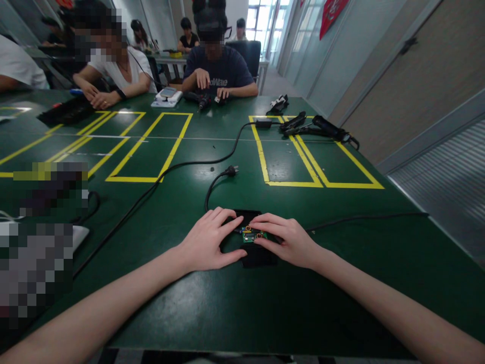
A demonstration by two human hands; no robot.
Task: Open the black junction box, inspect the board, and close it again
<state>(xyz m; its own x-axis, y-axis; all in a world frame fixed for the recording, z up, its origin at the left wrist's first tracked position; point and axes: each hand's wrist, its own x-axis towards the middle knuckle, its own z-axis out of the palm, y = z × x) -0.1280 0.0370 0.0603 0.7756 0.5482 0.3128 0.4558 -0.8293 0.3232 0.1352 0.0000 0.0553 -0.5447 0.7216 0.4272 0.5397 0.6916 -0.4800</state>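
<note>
A small green circuit board (248,235) with copper coils lies between two black plastic case pieces, an upper one (248,214) and a lower one (259,256). My right hand (290,239) has its fingertips and thumb on the board's right side, holding it between them. From the left comes my left hand (212,239), its fingers and thumb spread apart. Its index fingertip is by the upper case piece, and the thumb tip touches the lower piece's left edge. A black cord with a plug (231,171) runs to the case behind my left fingers.
Yellow tape rectangles (295,184) mark the green table (212,313). A long black cable (189,163) leads to an adapter (264,123). Black tools (326,127) lie at the far right. A person (220,71) sits opposite, hands near a drill (202,102); another (117,76) sits beside them.
</note>
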